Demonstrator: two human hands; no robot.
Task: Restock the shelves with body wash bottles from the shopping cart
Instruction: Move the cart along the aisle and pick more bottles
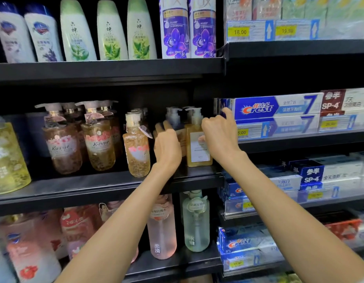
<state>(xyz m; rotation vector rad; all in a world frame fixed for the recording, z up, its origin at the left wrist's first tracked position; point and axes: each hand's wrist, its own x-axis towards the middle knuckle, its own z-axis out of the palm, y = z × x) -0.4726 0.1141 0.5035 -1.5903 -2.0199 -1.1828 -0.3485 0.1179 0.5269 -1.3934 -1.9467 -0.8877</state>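
Observation:
An amber pump bottle of body wash (198,155) with a white label stands at the right end of the middle shelf (107,188). My right hand (220,135) grips its right side, thumb on the label and fingers curled; one finger points up toward the Crest boxes. My left hand (167,144) lies with straight fingers against a second amber bottle (181,139), mostly hidden, just left of the labelled one. Dark-capped pump bottles (173,116) stand behind them. The shopping cart is out of view.
Pink Kustie pump bottles (62,144) fill the middle shelf to the left. White, green and purple bottles line the top shelf (107,68). Pink and pale green bottles (196,221) stand below. Crest toothpaste boxes (275,108) fill the right-hand bay.

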